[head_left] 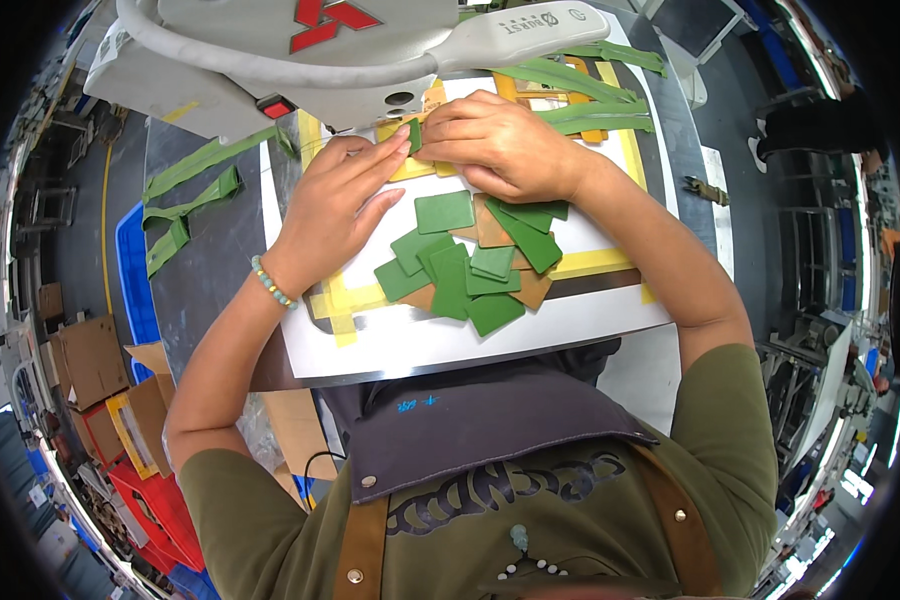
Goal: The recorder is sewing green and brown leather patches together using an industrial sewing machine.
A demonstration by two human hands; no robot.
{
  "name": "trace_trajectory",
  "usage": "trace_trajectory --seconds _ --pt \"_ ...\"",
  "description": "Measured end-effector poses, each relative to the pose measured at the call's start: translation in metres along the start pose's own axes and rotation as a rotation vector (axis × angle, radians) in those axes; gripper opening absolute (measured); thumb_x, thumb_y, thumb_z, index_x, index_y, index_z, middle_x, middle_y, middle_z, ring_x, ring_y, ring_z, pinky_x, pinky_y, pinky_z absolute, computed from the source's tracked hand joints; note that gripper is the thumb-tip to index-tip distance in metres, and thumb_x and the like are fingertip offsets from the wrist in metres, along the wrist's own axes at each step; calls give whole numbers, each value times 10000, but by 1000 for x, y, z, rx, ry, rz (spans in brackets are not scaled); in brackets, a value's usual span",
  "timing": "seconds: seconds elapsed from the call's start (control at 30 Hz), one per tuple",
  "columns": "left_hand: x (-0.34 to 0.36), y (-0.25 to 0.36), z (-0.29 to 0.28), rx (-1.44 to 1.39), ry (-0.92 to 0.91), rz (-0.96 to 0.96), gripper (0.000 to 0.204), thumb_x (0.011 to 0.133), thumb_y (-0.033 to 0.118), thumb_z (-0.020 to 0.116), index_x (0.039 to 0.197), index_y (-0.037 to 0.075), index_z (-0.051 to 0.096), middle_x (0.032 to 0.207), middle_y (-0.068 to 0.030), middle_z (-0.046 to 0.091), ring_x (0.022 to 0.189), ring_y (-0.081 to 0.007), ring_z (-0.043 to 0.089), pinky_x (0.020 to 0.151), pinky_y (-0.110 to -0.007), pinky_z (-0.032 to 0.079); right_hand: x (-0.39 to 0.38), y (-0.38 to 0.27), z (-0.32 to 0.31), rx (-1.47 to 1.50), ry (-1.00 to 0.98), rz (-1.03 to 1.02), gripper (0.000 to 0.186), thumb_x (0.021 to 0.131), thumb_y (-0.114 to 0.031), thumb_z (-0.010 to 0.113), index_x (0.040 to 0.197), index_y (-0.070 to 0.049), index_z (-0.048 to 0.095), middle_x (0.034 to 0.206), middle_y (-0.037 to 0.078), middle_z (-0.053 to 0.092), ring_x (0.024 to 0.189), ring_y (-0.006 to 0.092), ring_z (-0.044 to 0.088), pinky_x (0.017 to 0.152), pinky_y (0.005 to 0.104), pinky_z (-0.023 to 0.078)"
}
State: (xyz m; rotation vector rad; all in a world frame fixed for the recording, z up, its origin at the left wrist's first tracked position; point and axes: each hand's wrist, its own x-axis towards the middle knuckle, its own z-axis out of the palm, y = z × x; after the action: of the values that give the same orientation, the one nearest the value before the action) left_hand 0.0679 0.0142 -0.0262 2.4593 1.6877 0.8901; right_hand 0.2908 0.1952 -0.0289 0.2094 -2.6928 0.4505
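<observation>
At the foot of a grey machine (200,90), a small green piece (415,137) sits upright on a yellow-taped area. My left hand (345,205) has its fingers stretched toward it, index fingertip against it, thumb apart. My right hand (495,145) has curled fingers pinched at that piece, partly hiding it. Just below my hands lies a loose overlapping pile of several green cards (445,212) and brown cards (495,225) on the white board (470,350) edged with yellow tape.
A white handled device with a hose (515,35) rests across the machine. Green strips (200,160) lie at left and back right, near orange frames (590,135). A metal clip (707,190) lies at the right edge. Blue bins (132,270) and cardboard boxes (90,360) stand left; a person's dark-clothed leg (820,130) shows right.
</observation>
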Motion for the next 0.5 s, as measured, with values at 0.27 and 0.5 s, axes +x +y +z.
trace_trajectory --seconds 0.27,0.5 --pt "10 -3 2 120 11 111 391 893 150 836 1226 -38 757 1345 -101 761 975 -283 683 876 -381 583 -6 7 -1 70 333 117 364 756 63 647 1067 -42 804 1096 77 793 1122 300 711 999 421 586" --pt "13 1 11 276 47 155 377 882 153 845 1198 -35 765 1267 -75 785 891 -245 674 797 -360 600 -7 3 -5 58 141 64 416 772 38 641 1130 -96 806 1259 66 740 1203 311 671 1038 451 568"
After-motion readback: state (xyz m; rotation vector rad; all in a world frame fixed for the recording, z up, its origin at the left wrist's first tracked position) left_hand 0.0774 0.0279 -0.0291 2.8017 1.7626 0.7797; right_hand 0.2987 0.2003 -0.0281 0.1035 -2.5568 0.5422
